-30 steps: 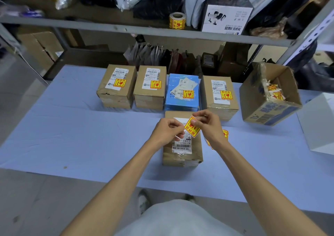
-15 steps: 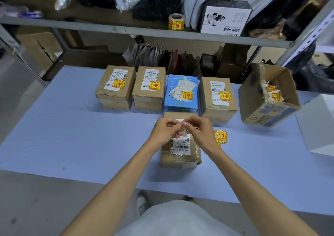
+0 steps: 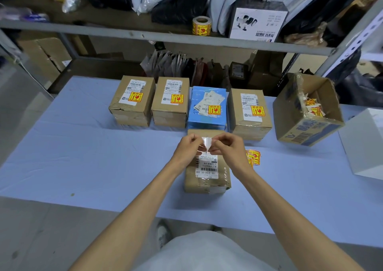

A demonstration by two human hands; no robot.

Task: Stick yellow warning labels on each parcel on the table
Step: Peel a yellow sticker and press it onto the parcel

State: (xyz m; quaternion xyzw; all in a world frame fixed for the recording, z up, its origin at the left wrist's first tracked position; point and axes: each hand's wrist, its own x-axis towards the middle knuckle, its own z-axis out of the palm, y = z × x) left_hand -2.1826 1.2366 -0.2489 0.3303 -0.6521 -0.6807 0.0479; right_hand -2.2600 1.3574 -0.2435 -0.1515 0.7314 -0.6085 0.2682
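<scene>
Both hands — left hand (image 3: 187, 149), right hand (image 3: 227, 147) — now pinch a white backing slip (image 3: 206, 144) over the brown cardboard parcel (image 3: 207, 177); yellow face gone since 1 second ago.

A table (image 3: 83, 156) covered in pale blue cloth filled the middle of the frame, with a row of three brown parcels (image 3: 132, 100) (image 3: 171, 101) (image 3: 249, 113) and one blue parcel (image 3: 208, 110) along its far side, each bearing a yellow label. A fifth brown parcel (image 3: 207, 175) sat at centre, just beside loose yellow labels (image 3: 253, 156) to its right. An open cardboard box (image 3: 306, 113) and a white box (image 3: 364, 144) stood at the right edge.
</scene>
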